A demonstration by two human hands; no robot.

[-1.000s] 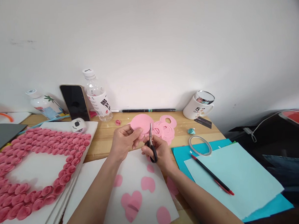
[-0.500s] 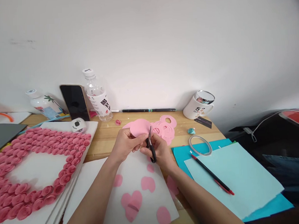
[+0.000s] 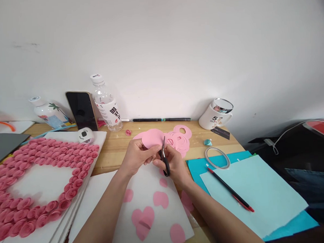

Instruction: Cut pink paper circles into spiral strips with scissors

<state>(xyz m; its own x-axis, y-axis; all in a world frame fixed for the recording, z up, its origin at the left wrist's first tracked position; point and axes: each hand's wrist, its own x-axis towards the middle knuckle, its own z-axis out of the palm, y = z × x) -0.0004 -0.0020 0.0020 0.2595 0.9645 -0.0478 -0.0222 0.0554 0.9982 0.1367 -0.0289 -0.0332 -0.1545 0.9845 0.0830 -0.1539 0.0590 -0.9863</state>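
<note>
As the wooden table (image 3: 115,148) is read from left to right, a white board of pink paper roses (image 3: 33,184) lies at the far left, with a phone (image 3: 81,110) and a water bottle (image 3: 106,104) standing against the wall behind it. At centre, the left hand (image 3: 136,155) pinches the near left edge of a pink paper disc (image 3: 152,138) between thumb and curled fingers and holds it raised above the table. The disc thus lies up and away from those fingers, and its right edge meets the scissors (image 3: 165,159). The scissors' long axis runs nearly straight away from the person, tips far and handles near. The blades look close together, though their exact gap cannot be told. The right hand (image 3: 174,164) is closed through the handles, just beside and touching the left hand. The left hand is the nearer to the disc. Below both hands lies a white sheet (image 3: 115,224) strewn with pink scraps. Behind them is a pile of cut pink spirals (image 3: 181,140). Farther right come a tape ring (image 3: 217,157), a red and black pen (image 3: 231,190) on pale blue paper (image 3: 262,199), and a white mug (image 3: 215,116).
</note>
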